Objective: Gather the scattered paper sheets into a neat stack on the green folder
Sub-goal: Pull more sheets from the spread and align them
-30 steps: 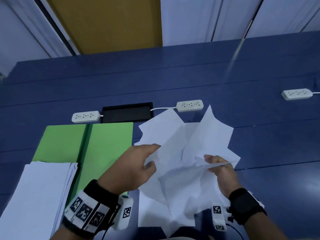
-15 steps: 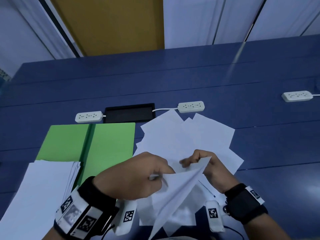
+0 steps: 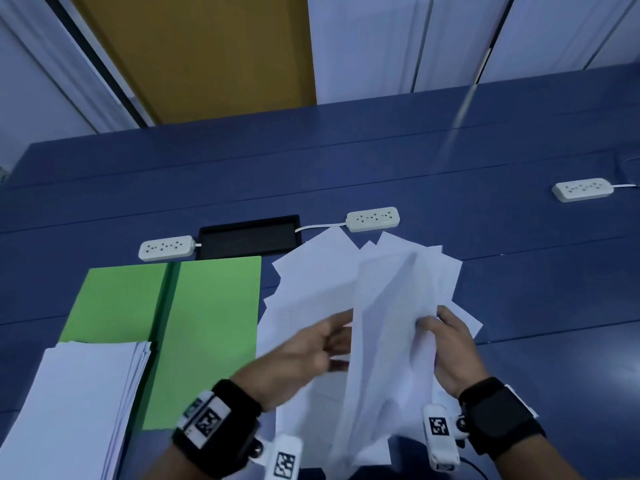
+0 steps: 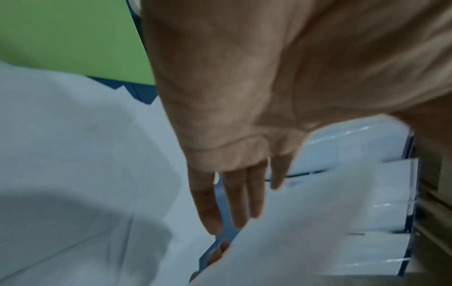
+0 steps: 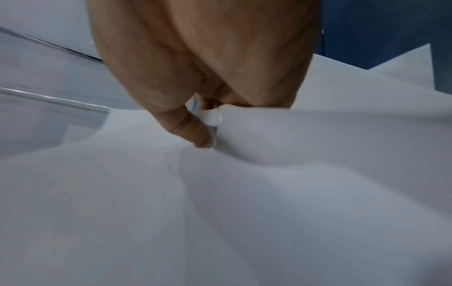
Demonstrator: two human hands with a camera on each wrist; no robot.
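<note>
Pinching lifted paper sheets (image 3: 391, 327): right hand (image 3: 450, 351) thumb clamped on top; left hand (image 3: 304, 358) fingers (image 4: 234, 195) straight, touching sheets.

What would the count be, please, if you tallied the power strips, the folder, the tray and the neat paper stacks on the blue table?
White plastic power strips: 3
Open green card folder: 1
Flat black rectangular tray: 1
Neat stack of white paper: 1
Total: 6
</note>
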